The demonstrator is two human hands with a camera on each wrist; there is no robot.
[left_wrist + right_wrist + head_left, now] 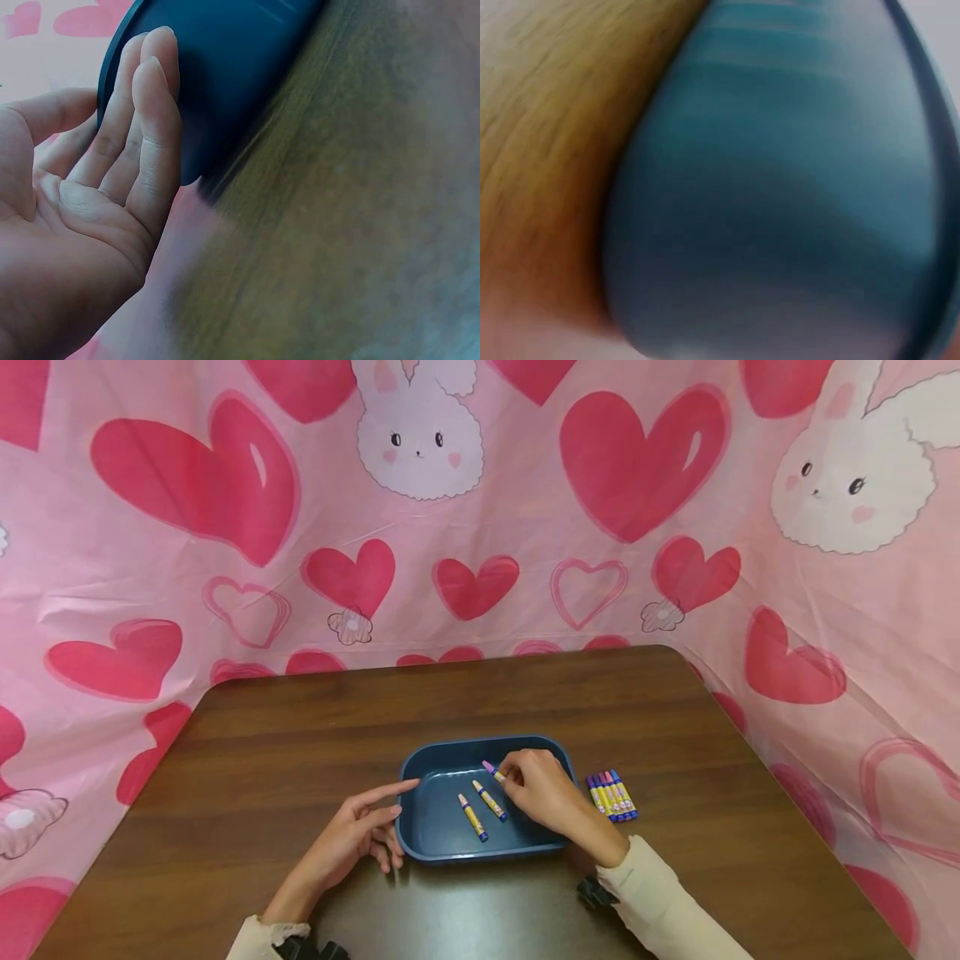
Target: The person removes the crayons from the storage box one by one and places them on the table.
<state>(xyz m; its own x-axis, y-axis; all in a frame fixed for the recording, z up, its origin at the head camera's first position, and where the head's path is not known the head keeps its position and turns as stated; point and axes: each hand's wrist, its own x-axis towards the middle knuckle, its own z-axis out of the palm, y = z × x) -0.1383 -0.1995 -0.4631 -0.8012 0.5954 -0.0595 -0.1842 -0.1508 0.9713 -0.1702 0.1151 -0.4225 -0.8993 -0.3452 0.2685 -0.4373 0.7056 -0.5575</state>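
A dark blue tray with rounded corners sits on the table. Over its right half, my right hand pinches a crayon with a pinkish-purple tip and yellow wrapper. Two more yellow-wrapped crayons, one nearer that hand and another to its left, lie on the tray floor with pale tips and blue ends. At the tray's left end, my left hand has its fingers loosely extended at the rim; the left wrist view shows its fingertips against the tray wall. The right wrist view is blurred, showing the tray but no fingers.
Just right of the tray, several crayons lie side by side in a row on the brown wooden table. A pink cloth printed with hearts and rabbits hangs behind and beside the table.
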